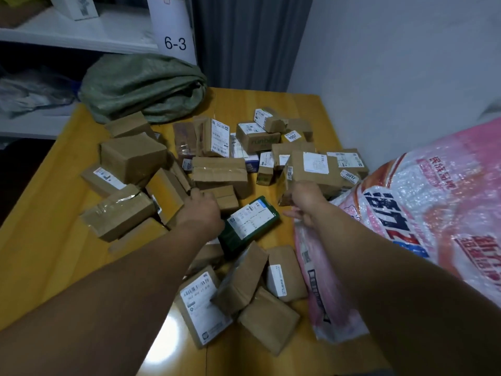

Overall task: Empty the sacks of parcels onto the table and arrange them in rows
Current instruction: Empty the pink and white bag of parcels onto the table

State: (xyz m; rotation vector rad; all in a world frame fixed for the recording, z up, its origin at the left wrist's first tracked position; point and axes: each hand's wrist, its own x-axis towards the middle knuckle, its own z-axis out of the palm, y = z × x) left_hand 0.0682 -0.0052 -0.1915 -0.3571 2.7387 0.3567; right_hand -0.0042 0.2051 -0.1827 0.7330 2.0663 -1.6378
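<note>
Yellow table. Pink-white sack slumped over right edge. Green sack crumpled at far left corner. Parcels heaped unsorted mid-table. Dark green parcel between hands. Right hand clamped on pink-white sack's mouth; left hand on brown boxes, grip not discernible.
</note>
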